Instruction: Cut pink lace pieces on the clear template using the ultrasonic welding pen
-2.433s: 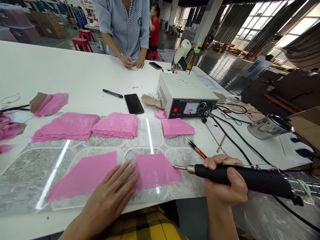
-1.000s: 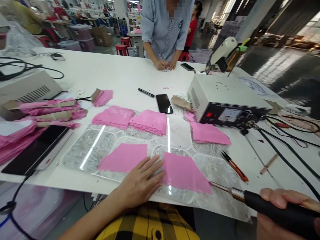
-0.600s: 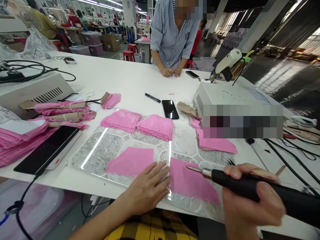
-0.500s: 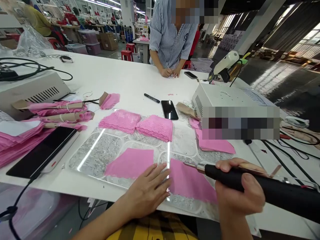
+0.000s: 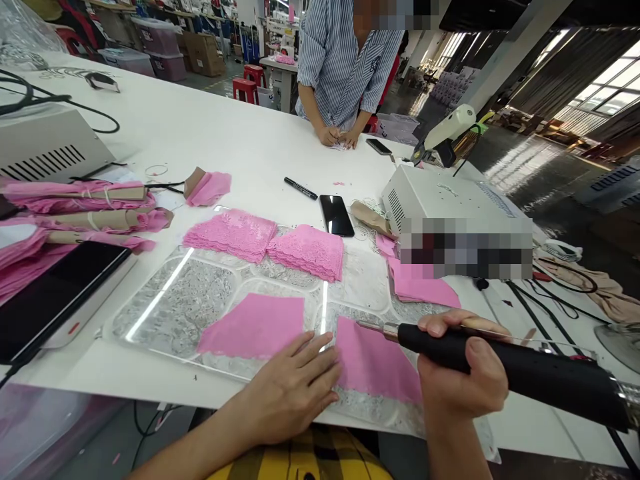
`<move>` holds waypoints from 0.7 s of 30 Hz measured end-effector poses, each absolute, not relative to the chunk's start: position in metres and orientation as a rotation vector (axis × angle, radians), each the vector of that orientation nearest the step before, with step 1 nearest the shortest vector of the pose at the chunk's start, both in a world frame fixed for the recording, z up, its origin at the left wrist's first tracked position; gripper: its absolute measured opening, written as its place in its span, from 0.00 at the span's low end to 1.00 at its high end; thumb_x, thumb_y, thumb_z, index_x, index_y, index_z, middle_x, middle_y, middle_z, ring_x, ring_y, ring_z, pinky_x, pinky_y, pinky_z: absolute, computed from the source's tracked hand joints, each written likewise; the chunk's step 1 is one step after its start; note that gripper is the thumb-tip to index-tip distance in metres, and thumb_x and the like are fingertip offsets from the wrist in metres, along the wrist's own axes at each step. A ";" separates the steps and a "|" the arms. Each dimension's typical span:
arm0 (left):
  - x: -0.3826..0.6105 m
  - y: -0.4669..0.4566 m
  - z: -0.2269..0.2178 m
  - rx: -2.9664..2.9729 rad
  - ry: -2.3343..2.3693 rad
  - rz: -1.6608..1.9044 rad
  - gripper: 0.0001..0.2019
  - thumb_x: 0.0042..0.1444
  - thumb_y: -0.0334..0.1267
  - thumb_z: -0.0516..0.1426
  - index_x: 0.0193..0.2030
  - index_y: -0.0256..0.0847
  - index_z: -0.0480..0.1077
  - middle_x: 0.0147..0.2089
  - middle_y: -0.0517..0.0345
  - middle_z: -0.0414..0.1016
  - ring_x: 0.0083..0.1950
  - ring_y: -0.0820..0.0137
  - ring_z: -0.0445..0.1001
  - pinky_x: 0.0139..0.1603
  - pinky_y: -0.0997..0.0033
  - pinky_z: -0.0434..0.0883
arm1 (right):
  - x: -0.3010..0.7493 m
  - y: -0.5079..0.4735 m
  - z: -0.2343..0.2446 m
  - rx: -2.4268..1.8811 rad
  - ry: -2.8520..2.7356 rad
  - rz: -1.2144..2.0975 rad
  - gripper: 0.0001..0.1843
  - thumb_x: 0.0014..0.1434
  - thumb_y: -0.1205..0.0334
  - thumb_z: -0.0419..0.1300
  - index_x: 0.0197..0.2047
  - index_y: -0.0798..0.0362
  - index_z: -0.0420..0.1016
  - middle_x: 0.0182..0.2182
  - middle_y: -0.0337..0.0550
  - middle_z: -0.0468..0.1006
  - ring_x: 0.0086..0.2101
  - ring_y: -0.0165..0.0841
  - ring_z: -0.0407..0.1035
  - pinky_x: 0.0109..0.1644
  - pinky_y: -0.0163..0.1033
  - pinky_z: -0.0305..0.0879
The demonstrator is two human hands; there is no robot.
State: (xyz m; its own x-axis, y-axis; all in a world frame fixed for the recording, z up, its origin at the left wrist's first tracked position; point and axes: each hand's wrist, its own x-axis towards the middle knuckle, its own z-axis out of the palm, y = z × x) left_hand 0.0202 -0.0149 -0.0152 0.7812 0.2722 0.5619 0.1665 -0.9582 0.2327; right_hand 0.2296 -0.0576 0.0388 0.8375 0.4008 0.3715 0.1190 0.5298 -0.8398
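Two flat pink fabric pieces lie on a glossy grey-patterned mat [image 5: 175, 293]: a left piece [image 5: 255, 323] and a right piece [image 5: 375, 367]. My left hand [image 5: 300, 387] rests flat between them, fingers stretched, its tips by the right piece's left edge. My right hand [image 5: 465, 373] is wrapped around a thick black-handled tool [image 5: 450, 347] with a thin metal tip. That tip is over the right piece's upper edge, near its left corner; contact I cannot tell. Behind them sit two stacks of pink lacy fabric, a left stack [image 5: 230, 235] and a right stack [image 5: 306, 252].
A phone [image 5: 337, 215] and a black marker [image 5: 301, 188] lie beyond the stacks. Grey equipment boxes stand right [image 5: 450, 200] and left [image 5: 50, 147]. Pink bundles [image 5: 100, 217] and a black-screened device [image 5: 65, 293] are at left. Across the table, a person [image 5: 345, 80] writes.
The view has turned slightly, so most things sit further left in it. My left hand stays flat in place. My right hand keeps hold of the tool, its tip still near the same corner.
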 end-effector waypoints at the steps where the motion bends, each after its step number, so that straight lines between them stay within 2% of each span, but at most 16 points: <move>1: 0.020 -0.015 -0.015 2.802 0.346 0.921 0.12 0.68 0.37 0.51 0.50 0.35 0.72 0.51 0.51 0.78 0.61 0.58 0.70 0.63 0.56 0.64 | 0.229 -0.057 0.038 -1.010 -0.582 0.179 0.07 0.42 0.62 0.56 0.29 0.52 0.66 0.25 0.36 0.68 0.21 0.28 0.62 0.26 0.40 0.65; 16: 0.020 -0.013 -0.012 2.801 0.312 0.925 0.12 0.68 0.36 0.51 0.50 0.34 0.72 0.49 0.49 0.78 0.59 0.57 0.72 0.62 0.54 0.66 | 0.229 -0.053 0.035 -1.010 -0.696 0.207 0.04 0.46 0.64 0.57 0.29 0.52 0.68 0.26 0.37 0.70 0.22 0.29 0.65 0.26 0.41 0.67; 21: 0.021 -0.012 -0.012 2.816 0.305 0.912 0.11 0.68 0.36 0.51 0.49 0.34 0.72 0.50 0.48 0.78 0.60 0.57 0.72 0.62 0.53 0.67 | 0.235 -0.057 0.037 -0.980 -0.641 0.184 0.05 0.45 0.64 0.56 0.30 0.52 0.67 0.26 0.36 0.70 0.22 0.28 0.64 0.26 0.40 0.67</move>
State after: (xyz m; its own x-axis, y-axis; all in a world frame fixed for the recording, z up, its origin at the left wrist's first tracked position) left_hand 0.0206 -0.0121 -0.0117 0.7925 0.2434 0.5593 0.1423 -0.9654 0.2186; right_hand 0.2347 -0.0567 0.0374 0.8023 0.4231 0.4211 0.1353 0.5582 -0.8186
